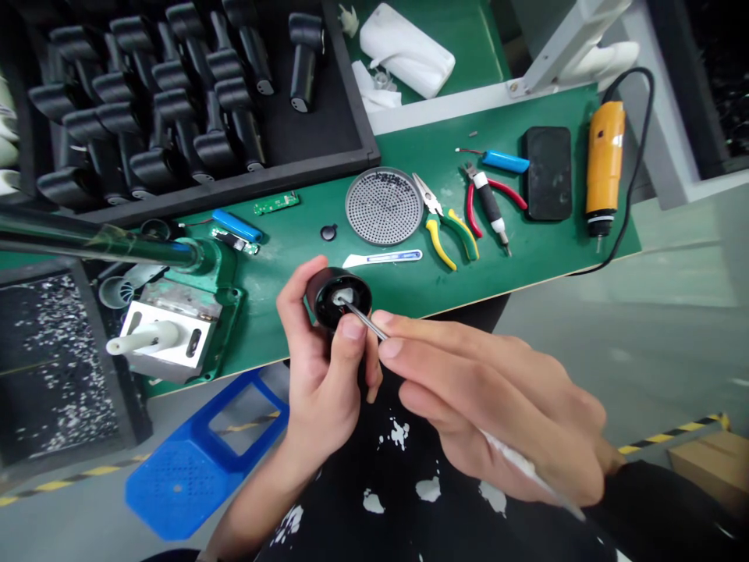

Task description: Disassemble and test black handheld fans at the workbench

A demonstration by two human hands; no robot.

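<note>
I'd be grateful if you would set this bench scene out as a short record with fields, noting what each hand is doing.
Left hand: holds a round black housing between fingers and thumb
Right hand: pinches a thin metal tool, its tip inside the housing
Work surface: green board
Items on board: yellow-handled pliers, red-handled pliers, mesh disc, blue battery, orange electric screwdriver
Beyond board: black tray of black handles

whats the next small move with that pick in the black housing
I'd probably lever the thin metal pick gently against the pale part, since its tip sits right there inside the black round housing. The left hand grips the housing steady, and the right hand has the shaft in a close pinch for fine control.
</note>
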